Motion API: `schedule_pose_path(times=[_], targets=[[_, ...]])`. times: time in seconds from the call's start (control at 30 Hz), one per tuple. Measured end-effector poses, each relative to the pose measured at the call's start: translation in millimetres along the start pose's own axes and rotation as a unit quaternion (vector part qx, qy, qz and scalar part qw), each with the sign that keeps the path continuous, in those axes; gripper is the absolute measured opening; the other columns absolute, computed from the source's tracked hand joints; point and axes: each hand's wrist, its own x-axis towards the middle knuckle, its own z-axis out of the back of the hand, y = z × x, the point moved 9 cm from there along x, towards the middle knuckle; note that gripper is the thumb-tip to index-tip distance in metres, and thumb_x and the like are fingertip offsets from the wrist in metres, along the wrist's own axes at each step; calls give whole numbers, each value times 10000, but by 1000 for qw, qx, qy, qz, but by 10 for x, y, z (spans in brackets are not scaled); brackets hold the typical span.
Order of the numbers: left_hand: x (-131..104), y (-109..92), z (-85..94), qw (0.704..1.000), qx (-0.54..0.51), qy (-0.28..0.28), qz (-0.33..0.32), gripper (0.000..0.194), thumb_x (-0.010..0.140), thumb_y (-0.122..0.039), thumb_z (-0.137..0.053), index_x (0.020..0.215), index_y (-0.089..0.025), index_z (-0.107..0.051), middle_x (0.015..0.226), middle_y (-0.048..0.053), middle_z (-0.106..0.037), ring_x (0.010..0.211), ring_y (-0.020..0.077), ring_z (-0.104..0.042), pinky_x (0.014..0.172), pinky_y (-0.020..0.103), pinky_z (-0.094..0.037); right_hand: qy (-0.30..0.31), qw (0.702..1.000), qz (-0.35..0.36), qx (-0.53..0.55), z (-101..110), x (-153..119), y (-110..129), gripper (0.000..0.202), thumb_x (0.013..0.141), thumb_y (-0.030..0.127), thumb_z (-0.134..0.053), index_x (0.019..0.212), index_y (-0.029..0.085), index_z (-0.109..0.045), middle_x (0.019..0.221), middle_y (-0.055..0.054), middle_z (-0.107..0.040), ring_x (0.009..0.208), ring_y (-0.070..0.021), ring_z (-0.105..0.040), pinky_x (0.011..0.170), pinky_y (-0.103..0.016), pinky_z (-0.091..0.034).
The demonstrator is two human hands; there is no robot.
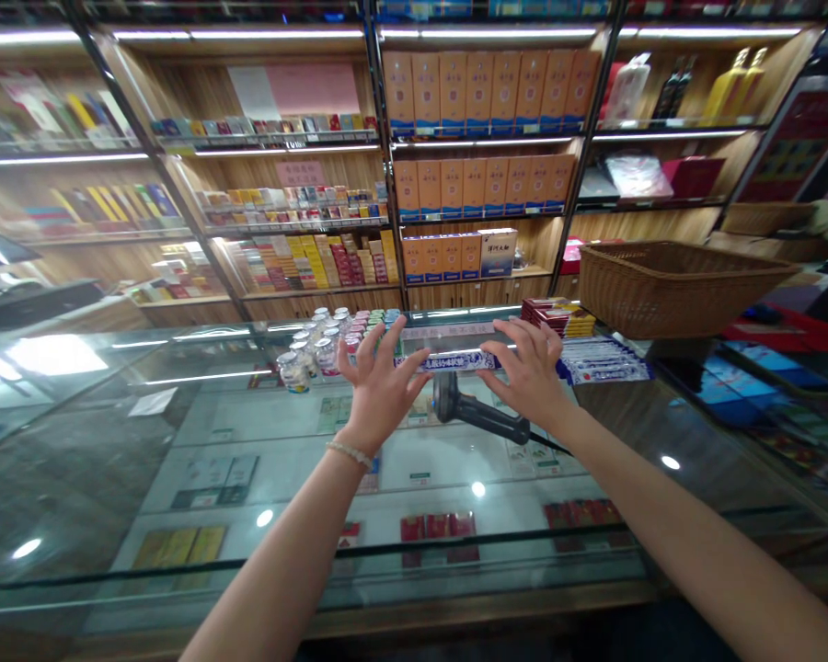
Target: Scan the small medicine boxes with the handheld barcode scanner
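A narrow blue-and-white packet (455, 360) lies level above the glass counter (282, 496), between my two hands. My left hand (381, 382), with a bracelet at the wrist, has its thumb and a finger at the packet's left end. At the right end, my right hand (528, 372) touches it with thumb and finger, the other fingers raised. Just below the packet a dark handheld scanner (487, 416) rests on the glass, its head toward the left. Similar blue-and-white packets (603, 360) lie in a row right of my right hand.
Small bottles (307, 354) stand left of my left hand. A wicker basket (676, 285) sits at the right, near stacked red and yellow packs (558, 317). Behind the counter, shelves hold orange boxes (503, 92) and bottles. Flat packs show under the glass.
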Motion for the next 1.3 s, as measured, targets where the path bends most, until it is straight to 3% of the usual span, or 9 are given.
schedule_pose_path(times=[0.37,0.57,0.9,1.3], targets=[[317,-142,129,1000,9,6,-15,228,883,-466,-762,1081,-353,-760,1639,53,-468,1497,356,-396,1254,684,-23,-19,999,26,-13,244,187,-193,242,971,394,-608,1149,258,-698,1400,-107,-632,1392,-291,-442,1227,-516,-137],[487,-433,111,1000,3,7,-26,250,851,-457,-796,1071,-346,-760,1635,57,-473,1487,374,-409,1248,708,-16,-27,999,24,-35,415,156,-483,231,969,395,-601,1137,271,-700,1417,-91,-618,1393,-288,-445,1230,-523,-125],[728,-1076,-196,998,-43,31,-18,233,806,-412,-841,1010,-321,-774,1631,54,-478,1486,402,-404,1228,758,-60,-20,997,13,-74,655,-132,-1148,248,966,422,-620,1148,275,-699,1414,-85,-610,1394,-281,-435,1239,-522,-129],[938,-1719,-694,990,-123,73,-9,215,838,-390,-814,1039,-317,-792,1647,52,-450,1509,413,-362,1230,776,-71,47,991,-35,-121,712,-484,-1891,278,952,389,-609,1188,289,-718,1459,-91,-566,1419,-312,-391,1230,-542,-104]])
